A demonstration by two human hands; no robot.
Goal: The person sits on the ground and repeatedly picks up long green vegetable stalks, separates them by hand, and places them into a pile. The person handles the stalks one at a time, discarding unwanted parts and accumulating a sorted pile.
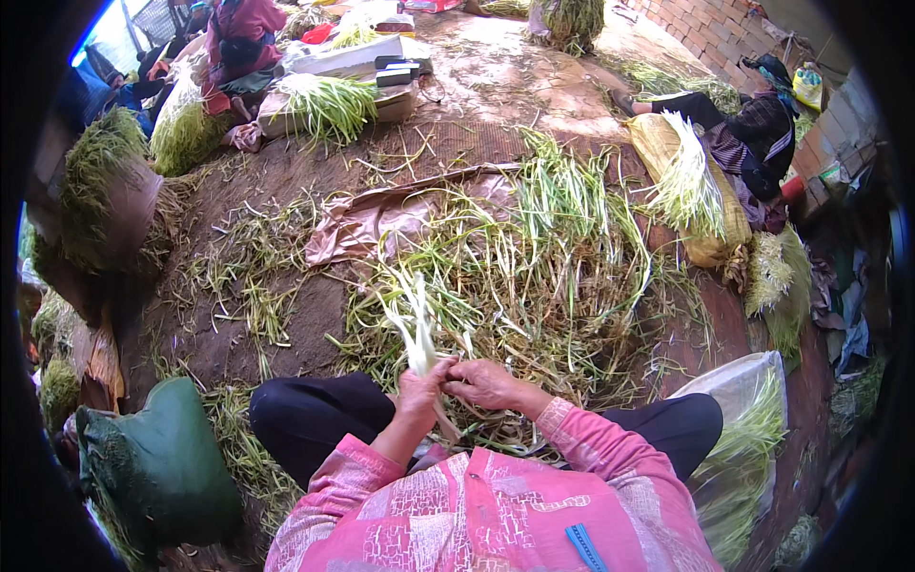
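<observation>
My left hand (416, 395) grips a small bunch of whitish stalks (422, 343), leafy plants that look like garlic shoots. Their pale tops fan upward and blur slightly, while the lower ends show beneath the hands. Close against it, my right hand (487, 383) has its fingers curled together, touching the left at the stalks. Whether it pinches a stalk is hidden. Just beyond both hands spreads a large heap of green stalks (565, 207) with brown, dry roots and leaves (500, 286).
A green stuffed sack (157, 465) stands at left; a clear bag of pale shoots (743, 429) lies at right. A brown sheet (407, 214) lies beyond. At right a seated person (758, 136) is beside a yellow sack (715, 239) with white stalks (686, 175). Another person (239, 43) sits far left.
</observation>
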